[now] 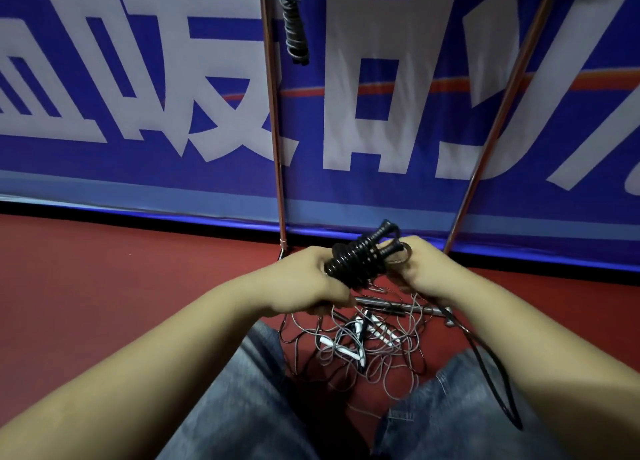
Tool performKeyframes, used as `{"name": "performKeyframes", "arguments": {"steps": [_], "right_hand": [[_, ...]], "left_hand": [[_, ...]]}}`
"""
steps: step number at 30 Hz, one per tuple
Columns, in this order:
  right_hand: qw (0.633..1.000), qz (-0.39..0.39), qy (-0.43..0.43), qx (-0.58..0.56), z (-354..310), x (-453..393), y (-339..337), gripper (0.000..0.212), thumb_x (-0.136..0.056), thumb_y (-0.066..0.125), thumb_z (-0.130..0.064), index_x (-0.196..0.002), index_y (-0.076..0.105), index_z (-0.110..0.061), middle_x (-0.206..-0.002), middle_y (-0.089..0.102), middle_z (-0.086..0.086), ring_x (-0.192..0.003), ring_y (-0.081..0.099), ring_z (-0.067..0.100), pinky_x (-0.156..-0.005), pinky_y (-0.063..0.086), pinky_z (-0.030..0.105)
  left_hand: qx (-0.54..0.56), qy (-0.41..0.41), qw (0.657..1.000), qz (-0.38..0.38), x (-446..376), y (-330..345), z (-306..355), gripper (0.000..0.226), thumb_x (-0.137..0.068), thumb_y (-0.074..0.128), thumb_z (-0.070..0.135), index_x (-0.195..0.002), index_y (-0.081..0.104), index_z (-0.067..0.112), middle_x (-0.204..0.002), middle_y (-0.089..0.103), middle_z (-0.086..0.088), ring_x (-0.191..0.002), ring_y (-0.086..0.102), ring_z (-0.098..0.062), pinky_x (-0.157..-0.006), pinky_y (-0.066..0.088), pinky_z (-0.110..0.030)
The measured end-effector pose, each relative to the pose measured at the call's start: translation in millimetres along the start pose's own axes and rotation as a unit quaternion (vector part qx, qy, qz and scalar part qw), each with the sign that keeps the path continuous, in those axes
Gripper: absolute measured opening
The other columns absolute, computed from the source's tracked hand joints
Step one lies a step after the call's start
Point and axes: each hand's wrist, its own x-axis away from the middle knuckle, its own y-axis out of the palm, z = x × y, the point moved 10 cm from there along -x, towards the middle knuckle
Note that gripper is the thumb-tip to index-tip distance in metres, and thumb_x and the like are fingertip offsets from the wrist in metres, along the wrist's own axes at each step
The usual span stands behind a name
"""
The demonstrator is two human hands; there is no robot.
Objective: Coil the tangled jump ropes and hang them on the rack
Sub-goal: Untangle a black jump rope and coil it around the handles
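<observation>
A black jump rope (360, 255) is wound in tight turns around its two handles, held up above the floor. My left hand (304, 279) grips the lower end of this bundle. My right hand (424, 269) pinches the rope beside the handles, and a loose black tail (491, 366) trails from it down over my right forearm. Below my hands a tangle of thin grey and white ropes (356, 345) lies on the red floor between my knees. One coiled grey rope (294, 23) hangs high on the rack (275, 130).
The rack's two copper-coloured poles, the right one (502, 113) slanted, stand against a blue banner with large white characters (138, 96). A metal base bar (398, 303) of the rack lies on the floor behind the tangle. My knees in blue jeans (249, 407) frame the pile.
</observation>
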Motion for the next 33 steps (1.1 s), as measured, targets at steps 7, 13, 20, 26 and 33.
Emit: {"name": "performKeyframes", "arguments": {"steps": [7,13,20,26,33], "right_hand": [[0.982,-0.009,-0.05,0.182,-9,8,29,0.036,-0.1,0.037,-0.029,-0.071,0.057,-0.027,-0.058,0.043,-0.007,-0.043,0.038,0.0,-0.048,0.03,0.019],[0.938,-0.029,-0.064,0.341,-29,19,18,0.024,-0.098,0.04,-0.033,-0.08,0.056,-0.029,-0.063,0.05,-0.007,-0.056,0.046,0.008,-0.052,0.031,0.019],[0.902,-0.011,-0.133,0.411,-82,30,-4,0.031,-0.093,0.045,-0.044,-0.074,0.057,-0.022,-0.059,0.053,-0.003,-0.055,0.048,0.006,-0.054,0.036,0.025],[0.89,-0.011,-0.202,0.409,-123,19,11,0.038,-0.09,0.048,-0.048,-0.078,0.062,-0.015,-0.068,0.059,0.002,-0.064,0.054,0.018,-0.06,0.043,0.033],[0.938,-0.011,-0.165,0.306,-106,-8,-2,0.034,-0.09,0.051,-0.046,-0.067,0.063,-0.024,-0.053,0.038,0.0,-0.044,0.032,0.008,-0.045,0.026,0.019]], "left_hand": [[0.207,-0.138,0.966,0.073,-8,-23,-35,0.013,-0.076,0.047,-0.003,-0.076,0.052,0.009,-0.048,0.044,0.002,-0.032,0.033,-0.007,-0.039,0.02,-0.014],[0.17,-0.19,0.958,0.136,-11,-59,-55,0.015,-0.08,0.045,-0.003,-0.075,0.051,0.01,-0.049,0.046,0.001,-0.033,0.035,-0.008,-0.036,0.022,-0.012],[-0.057,-0.232,0.965,0.106,-6,-63,-78,0.007,-0.074,0.058,0.0,-0.069,0.056,0.005,-0.047,0.047,-0.006,-0.034,0.036,-0.014,-0.037,0.029,-0.014],[-0.188,-0.22,0.956,-0.049,-14,-7,-62,0.006,-0.075,0.06,0.001,-0.081,0.059,0.004,-0.051,0.044,-0.007,-0.036,0.037,-0.015,-0.04,0.031,-0.018],[-0.183,-0.141,0.969,-0.087,-6,16,-23,0.009,-0.078,0.059,-0.003,-0.078,0.058,0.006,-0.037,0.044,0.004,-0.033,0.037,-0.01,-0.037,0.031,-0.015]]}}
